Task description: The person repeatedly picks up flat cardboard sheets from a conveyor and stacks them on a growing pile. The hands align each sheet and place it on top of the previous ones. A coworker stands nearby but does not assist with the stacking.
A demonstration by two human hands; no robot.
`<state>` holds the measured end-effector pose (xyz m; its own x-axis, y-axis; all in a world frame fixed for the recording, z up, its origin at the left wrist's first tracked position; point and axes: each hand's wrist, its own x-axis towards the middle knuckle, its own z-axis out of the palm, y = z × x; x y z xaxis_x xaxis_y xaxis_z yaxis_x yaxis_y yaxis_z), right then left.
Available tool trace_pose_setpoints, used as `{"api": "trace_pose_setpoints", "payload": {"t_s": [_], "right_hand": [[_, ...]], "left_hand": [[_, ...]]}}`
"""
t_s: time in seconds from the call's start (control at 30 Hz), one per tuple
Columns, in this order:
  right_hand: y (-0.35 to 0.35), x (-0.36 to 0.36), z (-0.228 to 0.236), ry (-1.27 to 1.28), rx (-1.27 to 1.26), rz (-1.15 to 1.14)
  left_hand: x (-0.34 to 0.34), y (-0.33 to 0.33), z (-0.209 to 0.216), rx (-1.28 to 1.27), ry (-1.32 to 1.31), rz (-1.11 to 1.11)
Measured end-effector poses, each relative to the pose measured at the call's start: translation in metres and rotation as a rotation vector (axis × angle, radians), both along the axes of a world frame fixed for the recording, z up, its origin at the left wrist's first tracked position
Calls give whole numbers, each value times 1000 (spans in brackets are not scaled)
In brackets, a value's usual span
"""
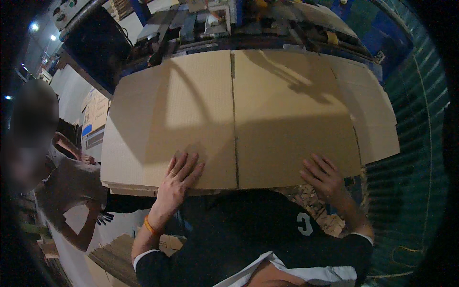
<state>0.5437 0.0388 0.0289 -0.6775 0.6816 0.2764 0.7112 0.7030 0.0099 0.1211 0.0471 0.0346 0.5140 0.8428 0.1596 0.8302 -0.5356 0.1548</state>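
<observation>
A wide, flat cardboard carton blank lies before me, with a dark seam running from its far edge to its near edge. At the near left, more cardboard layers show beneath it. My left hand rests on the blank left of the seam, palm down, fingers spread. Near the front edge on the right, my right hand lies with its fingers stretched over the cardboard. Both hands are open and hold nothing. Shadows fall across the blank's far half.
A blue-framed machine with metal parts stands along the far edge. A co-worker is at the left, near a printed cardboard box. Cardboard scraps lie below the right front edge. A green corrugated wall borders the right.
</observation>
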Motion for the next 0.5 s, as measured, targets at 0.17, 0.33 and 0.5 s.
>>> {"api": "trace_pose_setpoints", "payload": {"t_s": [0.17, 0.33, 0.5], "right_hand": [[25, 4, 2, -94, -76, 78], [61, 43, -17, -83, -139, -156], [147, 105, -21, 499, -82, -700]], "left_hand": [[-4, 12, 9, 5, -1, -69], [-26, 16, 25, -198, -17, -65], [-90, 93, 14, 11, -432, 411]]}}
